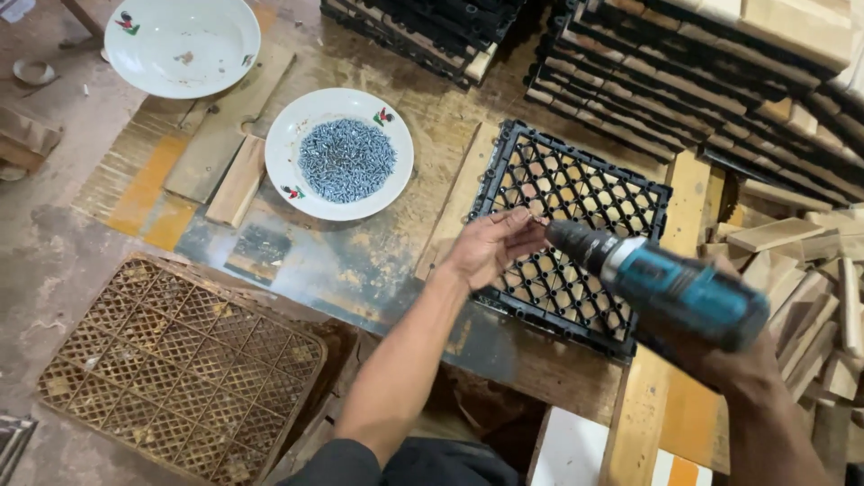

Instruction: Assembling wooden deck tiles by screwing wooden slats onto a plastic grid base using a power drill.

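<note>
- Nearest the camera, the right hand [733, 364] is wrapped tight around a teal cordless drill [661, 283], its nose pointing left.
- Left hand [490, 245] hovers over the black plastic grid [567, 236] on the worktop [360, 261], fingertips [525, 219] pinched together at the drill's tip.
- White plate of screws [342, 155] sits left of the grid; an empty plate [182, 45] lies beyond.

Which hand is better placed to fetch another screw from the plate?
Left. The left hand is nearer the plate of screws; the right hand holds the drill.
</note>
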